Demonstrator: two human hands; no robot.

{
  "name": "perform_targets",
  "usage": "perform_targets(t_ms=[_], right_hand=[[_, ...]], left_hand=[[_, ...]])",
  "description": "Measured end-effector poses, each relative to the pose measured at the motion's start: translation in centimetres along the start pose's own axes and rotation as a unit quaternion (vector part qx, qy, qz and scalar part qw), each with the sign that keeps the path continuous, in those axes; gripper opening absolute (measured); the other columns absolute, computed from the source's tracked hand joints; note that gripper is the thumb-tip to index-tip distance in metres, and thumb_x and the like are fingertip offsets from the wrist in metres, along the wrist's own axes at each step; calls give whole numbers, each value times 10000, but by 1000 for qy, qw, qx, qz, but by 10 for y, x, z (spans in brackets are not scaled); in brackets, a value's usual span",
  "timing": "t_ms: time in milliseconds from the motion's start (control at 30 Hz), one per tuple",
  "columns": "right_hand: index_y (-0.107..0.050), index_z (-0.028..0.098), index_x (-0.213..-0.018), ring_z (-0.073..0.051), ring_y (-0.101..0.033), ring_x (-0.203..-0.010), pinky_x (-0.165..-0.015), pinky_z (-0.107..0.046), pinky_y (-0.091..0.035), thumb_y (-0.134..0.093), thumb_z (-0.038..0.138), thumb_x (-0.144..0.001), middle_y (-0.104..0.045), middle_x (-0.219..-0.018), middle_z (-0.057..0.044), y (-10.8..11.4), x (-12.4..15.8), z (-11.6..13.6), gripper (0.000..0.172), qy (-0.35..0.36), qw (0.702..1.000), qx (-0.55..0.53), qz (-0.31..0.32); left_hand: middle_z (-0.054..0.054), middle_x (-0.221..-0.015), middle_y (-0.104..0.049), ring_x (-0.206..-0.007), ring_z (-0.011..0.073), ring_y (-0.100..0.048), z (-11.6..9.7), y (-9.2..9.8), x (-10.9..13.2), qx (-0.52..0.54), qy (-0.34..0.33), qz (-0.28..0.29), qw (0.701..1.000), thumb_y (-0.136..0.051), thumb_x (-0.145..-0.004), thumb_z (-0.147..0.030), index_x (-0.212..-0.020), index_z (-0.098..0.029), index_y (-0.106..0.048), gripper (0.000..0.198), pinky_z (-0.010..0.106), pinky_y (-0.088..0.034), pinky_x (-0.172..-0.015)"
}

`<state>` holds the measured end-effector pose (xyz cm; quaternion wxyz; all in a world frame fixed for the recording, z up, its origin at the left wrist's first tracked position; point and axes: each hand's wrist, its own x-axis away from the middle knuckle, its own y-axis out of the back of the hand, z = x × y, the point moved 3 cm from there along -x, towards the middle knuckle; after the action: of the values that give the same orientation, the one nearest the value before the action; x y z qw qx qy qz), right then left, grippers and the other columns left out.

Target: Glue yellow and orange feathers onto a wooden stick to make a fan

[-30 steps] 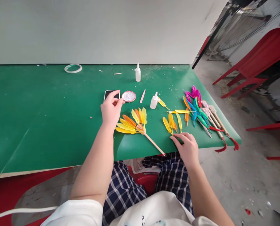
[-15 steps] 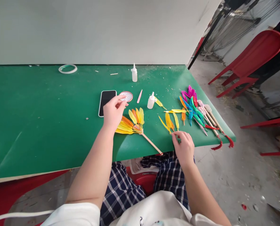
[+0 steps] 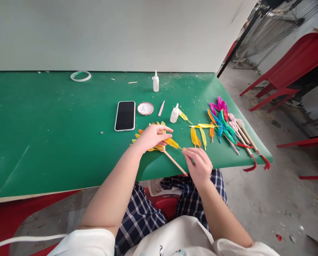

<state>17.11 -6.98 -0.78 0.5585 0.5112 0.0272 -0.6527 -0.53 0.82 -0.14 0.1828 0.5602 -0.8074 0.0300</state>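
My right hand (image 3: 198, 163) pinches the quill end of a single yellow feather (image 3: 174, 143) near the table's front edge. At the feather's other end, my left hand (image 3: 154, 137) has its thumb and fingers closed around the vane, with the index finger stretched out. Below my left hand lies a fan of yellow and orange feathers on a wooden stick (image 3: 176, 163), and the hand covers much of it. To the right of my right hand are loose yellow feathers (image 3: 194, 138).
A phone (image 3: 125, 116), a round red-rimmed dish (image 3: 145, 108), a pink pointed tool (image 3: 161, 108) and two glue bottles (image 3: 174, 113) (image 3: 156, 82) stand or lie beyond my hands. Coloured feathers (image 3: 223, 124) and tasselled sticks (image 3: 244, 137) lie right. A tape roll (image 3: 81, 76) is far left.
My left hand has come from beside the round dish toward the right and nearer me, onto the feather. My right hand has lifted one yellow feather from the loose ones and moved left.
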Motion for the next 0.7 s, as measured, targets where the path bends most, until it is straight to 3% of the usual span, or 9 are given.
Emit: perform_targets(t_ms=[100, 267, 333, 467, 700], right_hand=[[-636, 241, -870, -156, -627, -762, -711, -312, -523, -593, 88, -743, -681, -820, -26, -2, 2, -1, 203, -36, 999, -23, -10], [-608, 229, -962, -152, -649, -753, -719, -310, -529, -539, 214, -809, -678, -845, -27, -6, 7, -16, 169, -236, 965, -116, -21], [-622, 224, -935, -151, -649, -749, -713, -303, -525, -516, 251, -823, -679, -838, -27, -6, 8, -20, 157, -274, 954, -119, -13], [-657, 218, -821, -143, -625, -714, -684, -281, -505, -519, 286, -818, -680, -788, -22, -7, 5, -16, 154, -260, 961, -81, 49], [-680, 222, -836, -114, -583, -610, -593, -243, -496, -561, 292, -787, -672, -747, -14, -16, 19, 1, 146, -274, 950, -93, 113]], left_hand=[[25, -739, -643, -582, 125, -621, -3, 3, 1, 11, -24, 15, 1000, -650, -699, -344, -1000, -173, -620, 348, 289, -535, -614], [19, -773, -651, -722, 153, -636, -7, 14, 6, -65, -83, -28, 994, -626, -711, -304, -988, -200, -630, 295, 285, -517, -681], [15, -778, -656, -739, 154, -635, -7, 16, 7, -84, -91, -31, 992, -615, -717, -299, -994, -212, -628, 290, 283, -509, -697], [18, -796, -663, -750, 159, -632, -7, 15, 7, -117, -86, -37, 989, -603, -722, -304, -998, -213, -629, 292, 288, -498, -717], [18, -795, -658, -748, 160, -623, -8, 2, 9, -125, -86, 21, 988, -599, -723, -319, -1027, -211, -624, 324, 304, -493, -739]])
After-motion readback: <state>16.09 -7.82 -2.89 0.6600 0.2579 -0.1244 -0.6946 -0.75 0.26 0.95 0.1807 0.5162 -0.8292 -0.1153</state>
